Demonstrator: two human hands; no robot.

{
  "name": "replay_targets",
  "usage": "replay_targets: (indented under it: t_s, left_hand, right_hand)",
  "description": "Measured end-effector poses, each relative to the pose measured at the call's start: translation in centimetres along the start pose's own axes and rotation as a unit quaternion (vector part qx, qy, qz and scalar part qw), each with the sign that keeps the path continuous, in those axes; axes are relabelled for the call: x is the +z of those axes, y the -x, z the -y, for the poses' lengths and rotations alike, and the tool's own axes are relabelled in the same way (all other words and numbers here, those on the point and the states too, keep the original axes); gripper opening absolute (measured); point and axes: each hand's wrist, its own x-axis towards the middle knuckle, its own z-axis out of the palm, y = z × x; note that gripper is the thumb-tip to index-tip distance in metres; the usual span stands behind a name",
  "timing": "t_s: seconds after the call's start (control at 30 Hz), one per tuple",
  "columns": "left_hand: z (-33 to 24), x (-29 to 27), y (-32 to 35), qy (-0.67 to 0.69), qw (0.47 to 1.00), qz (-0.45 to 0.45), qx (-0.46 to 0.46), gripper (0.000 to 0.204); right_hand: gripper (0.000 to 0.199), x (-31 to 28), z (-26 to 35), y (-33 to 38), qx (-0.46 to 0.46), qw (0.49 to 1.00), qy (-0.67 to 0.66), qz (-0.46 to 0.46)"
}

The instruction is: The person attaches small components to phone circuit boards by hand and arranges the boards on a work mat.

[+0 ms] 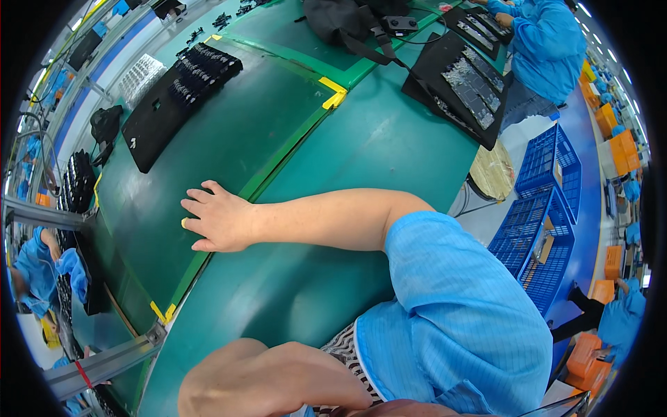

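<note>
Tabletop [229,132] beneath spread right hand [221,221]; black panel [161,119] white-marked.

The wearer's one visible hand [221,219]; five fingers [199,195]; two blue baskets [513,233]; one round wooden disc [492,170].

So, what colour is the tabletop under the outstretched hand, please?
The tabletop is green; the head view shows it best.

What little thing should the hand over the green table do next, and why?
Maybe the right hand should move a little toward the black board. Its fingers are spread and look empty, and that board, with small parts on its far end, lies near them.
</note>
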Motion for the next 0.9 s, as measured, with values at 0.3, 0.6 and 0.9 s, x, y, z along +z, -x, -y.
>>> replay_targets:
  t_s: [0.3,0.6,0.9]
  left_hand:
    - [0.4,-1.2,-0.2,0.019,0.998,0.051,0.015,0.029]
    - [0.2,-0.4,-0.6,-0.026,0.998,0.008,0.055,0.022]
    - [3.8,-0.2,0.2,-0.261,0.932,-0.200,0.153,0.022]
  right_hand:
    - [0.047,0.2,0.2,-0.2,-0.001,1.000,-0.001,0.004]
    - [0.048,-0.3,-0.2,0.0,0.001,1.000,-0.005,0.003]
    - [0.040,0.0,1.1,-0.8,-0.038,0.997,0.000,-0.074]
